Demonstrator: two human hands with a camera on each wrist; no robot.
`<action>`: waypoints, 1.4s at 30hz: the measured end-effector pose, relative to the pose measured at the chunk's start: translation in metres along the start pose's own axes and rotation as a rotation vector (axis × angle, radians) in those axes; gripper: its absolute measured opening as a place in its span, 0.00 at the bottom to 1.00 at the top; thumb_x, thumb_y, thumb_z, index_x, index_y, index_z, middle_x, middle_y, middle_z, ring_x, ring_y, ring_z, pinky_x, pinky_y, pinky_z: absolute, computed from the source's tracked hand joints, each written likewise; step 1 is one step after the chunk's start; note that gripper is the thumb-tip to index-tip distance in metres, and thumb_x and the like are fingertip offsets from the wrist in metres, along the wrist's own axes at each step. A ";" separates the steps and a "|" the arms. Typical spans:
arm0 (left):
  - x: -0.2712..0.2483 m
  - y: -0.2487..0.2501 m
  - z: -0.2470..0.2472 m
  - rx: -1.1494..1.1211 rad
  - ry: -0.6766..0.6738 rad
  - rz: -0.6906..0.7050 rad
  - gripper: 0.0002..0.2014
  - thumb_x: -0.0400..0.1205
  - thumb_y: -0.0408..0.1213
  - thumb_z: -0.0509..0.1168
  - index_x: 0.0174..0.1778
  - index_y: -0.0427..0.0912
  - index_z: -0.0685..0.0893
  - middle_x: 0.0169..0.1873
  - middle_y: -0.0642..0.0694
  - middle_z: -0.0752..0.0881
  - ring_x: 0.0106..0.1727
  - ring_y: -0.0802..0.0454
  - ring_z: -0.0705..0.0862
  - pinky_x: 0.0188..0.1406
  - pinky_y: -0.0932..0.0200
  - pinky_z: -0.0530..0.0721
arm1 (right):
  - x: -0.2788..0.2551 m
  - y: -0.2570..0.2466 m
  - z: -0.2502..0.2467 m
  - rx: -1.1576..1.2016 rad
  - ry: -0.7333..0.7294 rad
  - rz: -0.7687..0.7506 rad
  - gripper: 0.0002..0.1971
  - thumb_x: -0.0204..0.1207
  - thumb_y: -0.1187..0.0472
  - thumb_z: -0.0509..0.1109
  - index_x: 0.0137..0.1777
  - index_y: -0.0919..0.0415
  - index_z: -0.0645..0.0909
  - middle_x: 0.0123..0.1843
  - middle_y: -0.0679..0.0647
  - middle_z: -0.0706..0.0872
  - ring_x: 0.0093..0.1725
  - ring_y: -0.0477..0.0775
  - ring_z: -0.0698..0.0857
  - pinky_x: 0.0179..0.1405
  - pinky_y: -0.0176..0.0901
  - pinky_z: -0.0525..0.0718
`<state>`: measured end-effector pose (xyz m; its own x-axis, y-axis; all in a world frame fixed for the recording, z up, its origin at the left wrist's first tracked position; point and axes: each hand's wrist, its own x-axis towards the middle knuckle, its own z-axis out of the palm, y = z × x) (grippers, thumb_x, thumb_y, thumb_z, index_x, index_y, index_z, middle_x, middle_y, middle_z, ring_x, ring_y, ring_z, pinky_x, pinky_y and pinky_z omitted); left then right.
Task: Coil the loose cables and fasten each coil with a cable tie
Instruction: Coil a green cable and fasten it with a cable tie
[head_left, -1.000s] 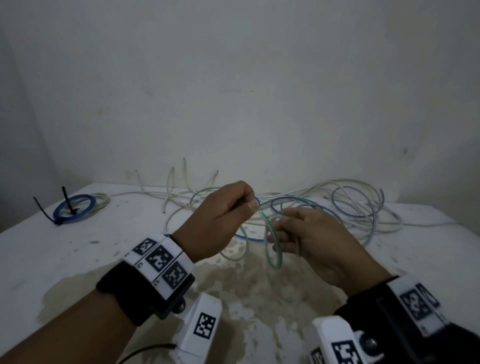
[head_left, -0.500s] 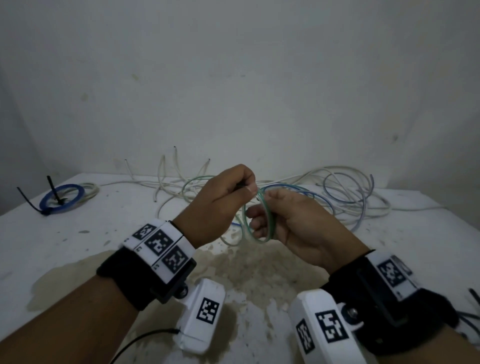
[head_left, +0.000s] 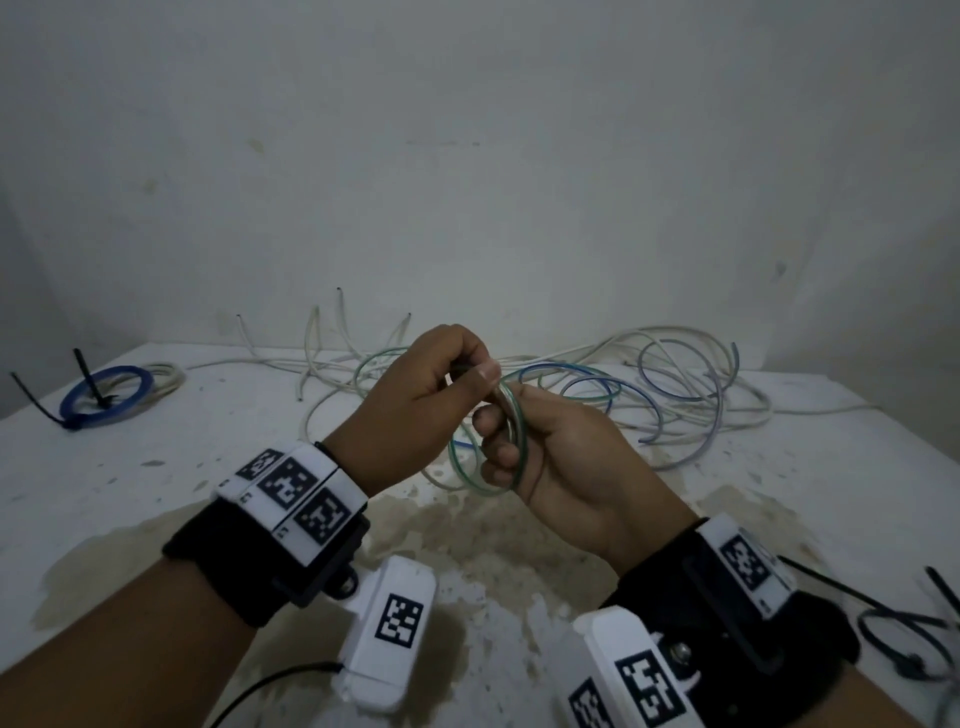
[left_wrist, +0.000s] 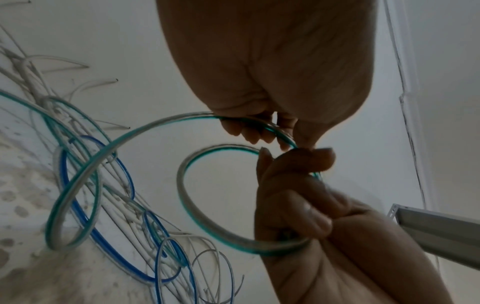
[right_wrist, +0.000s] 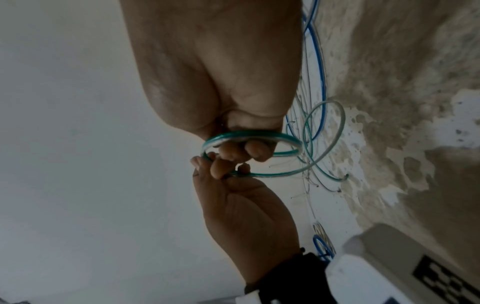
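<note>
A green-and-white cable (head_left: 522, 447) is wound into a small coil (left_wrist: 187, 197) held above the table. My right hand (head_left: 561, 457) grips the coil, its fingers curled through the loops (right_wrist: 249, 139). My left hand (head_left: 421, 400) pinches the cable's free run (left_wrist: 161, 125) between thumb and fingers, right above the coil's top. The rest of that cable trails back into the tangle of white, blue and green cables (head_left: 649, 384) at the back of the table.
A finished blue coil (head_left: 106, 397) fastened with a black cable tie lies at the far left beside a white coil. Loose black cable ties (head_left: 904, 629) lie at the right front edge. The white table (head_left: 182, 478) is stained brown in front. A wall stands close behind.
Both hands rose and came together. The right hand closed round the green coil, which went from a wide loose loop to a tighter one; the left hand stayed pinching the cable.
</note>
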<state>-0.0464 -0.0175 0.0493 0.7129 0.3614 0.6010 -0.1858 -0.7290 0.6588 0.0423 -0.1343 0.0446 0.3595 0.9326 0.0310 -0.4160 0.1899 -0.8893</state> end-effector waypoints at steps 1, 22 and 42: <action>0.001 0.001 0.000 -0.004 0.005 -0.019 0.11 0.79 0.47 0.60 0.41 0.42 0.77 0.37 0.48 0.79 0.40 0.55 0.78 0.45 0.60 0.77 | 0.000 0.001 0.000 0.025 0.000 0.006 0.15 0.86 0.62 0.51 0.47 0.63 0.78 0.29 0.53 0.79 0.21 0.46 0.70 0.22 0.38 0.69; 0.006 -0.006 -0.007 -0.028 0.072 -0.155 0.13 0.85 0.42 0.60 0.44 0.34 0.79 0.33 0.43 0.75 0.34 0.56 0.71 0.35 0.65 0.71 | -0.014 0.007 0.005 0.073 -0.016 -0.095 0.12 0.84 0.63 0.54 0.50 0.68 0.77 0.23 0.54 0.76 0.20 0.49 0.70 0.30 0.45 0.80; -0.005 -0.027 -0.011 0.169 -0.115 -0.057 0.13 0.85 0.33 0.59 0.53 0.60 0.67 0.33 0.52 0.79 0.31 0.57 0.79 0.33 0.64 0.78 | -0.008 -0.104 -0.028 0.360 0.007 -0.289 0.10 0.62 0.70 0.66 0.42 0.65 0.70 0.23 0.44 0.70 0.15 0.42 0.64 0.16 0.30 0.68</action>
<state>-0.0526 0.0072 0.0335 0.7936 0.3432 0.5025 -0.0337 -0.7997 0.5994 0.1065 -0.1698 0.1237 0.5086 0.8237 0.2506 -0.5609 0.5378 -0.6294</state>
